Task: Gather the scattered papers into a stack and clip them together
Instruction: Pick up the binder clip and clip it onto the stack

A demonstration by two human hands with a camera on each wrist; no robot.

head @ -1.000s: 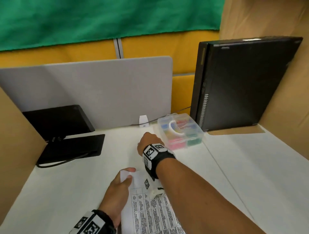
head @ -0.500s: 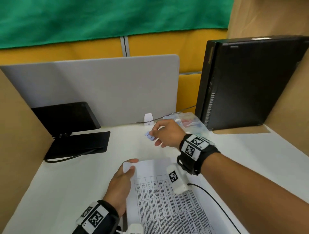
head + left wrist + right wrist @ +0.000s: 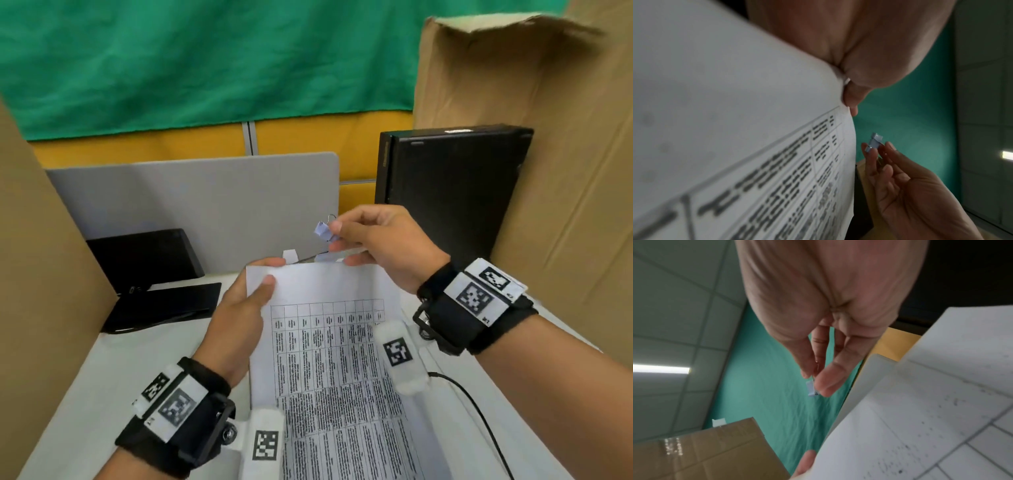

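Observation:
A stack of white papers (image 3: 329, 359) printed with a table is lifted off the desk and tilted up toward me. My left hand (image 3: 246, 308) pinches its top left corner, thumb on the front. My right hand (image 3: 373, 240) hovers just above the top edge, pinching a small light blue binder clip (image 3: 323, 232) by its wire handles. The left wrist view shows the papers (image 3: 735, 146) and the clip (image 3: 874, 142) between the right hand's fingertips. The clip (image 3: 811, 389) peeks past the thumb in the right wrist view, beside the papers (image 3: 920, 418).
A black computer tower (image 3: 452, 192) stands at the back right. A grey divider panel (image 3: 205, 205) runs along the back, with a black stand (image 3: 150, 274) at the back left. Cardboard walls (image 3: 565, 171) close both sides. A black cable (image 3: 479, 411) trails over the white desk (image 3: 85, 394).
My right hand came back from the clip box holding the blue clip and rose above the papers. My left hand lifted the stack's top corner off the desk.

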